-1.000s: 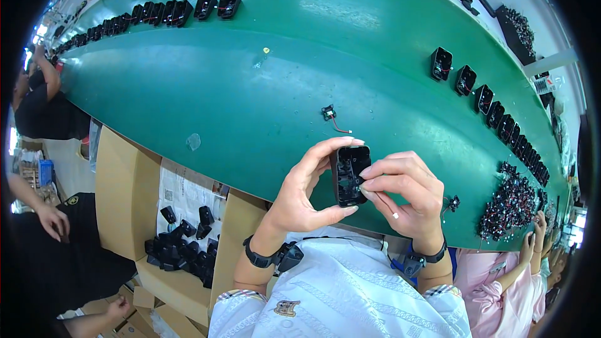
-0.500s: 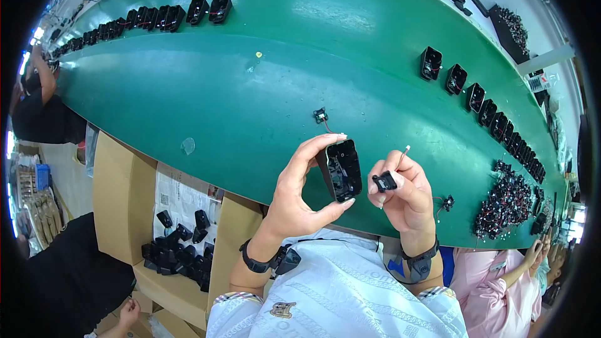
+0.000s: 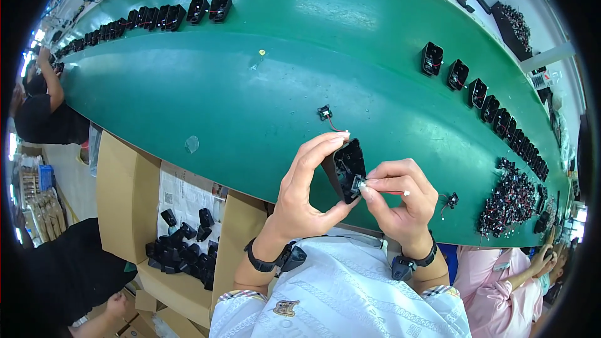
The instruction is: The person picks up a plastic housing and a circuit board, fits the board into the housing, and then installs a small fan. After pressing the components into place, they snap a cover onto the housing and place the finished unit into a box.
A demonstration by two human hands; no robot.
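Note:
My left hand (image 3: pixel 308 188) grips a black open plastic housing (image 3: pixel 350 163) by its sides, tilted so its hollow faces right. In my right hand (image 3: pixel 404 200) a small black module (image 3: pixel 358 184) with a short red-and-white wire is pinched between thumb and fingers. The module is at the lower end of the housing's opening; whether it is seated cannot be seen. Past my left fingertips a small wired module (image 3: pixel 324 112) lies on the green table (image 3: pixel 250 106). Another wired module (image 3: pixel 451 200) rests right of my right hand.
Rows of black housings line the far left (image 3: pixel 168 17) and the right (image 3: pixel 477 93). A heap of wired modules (image 3: pixel 506 206) lies at the right. A cardboard box (image 3: pixel 127 200) of black parts stands at the left. Co-workers sit at both sides.
My right hand has moved left, bringing the small module from beside the housing into its opening. The housing has tilted slightly in my left hand.

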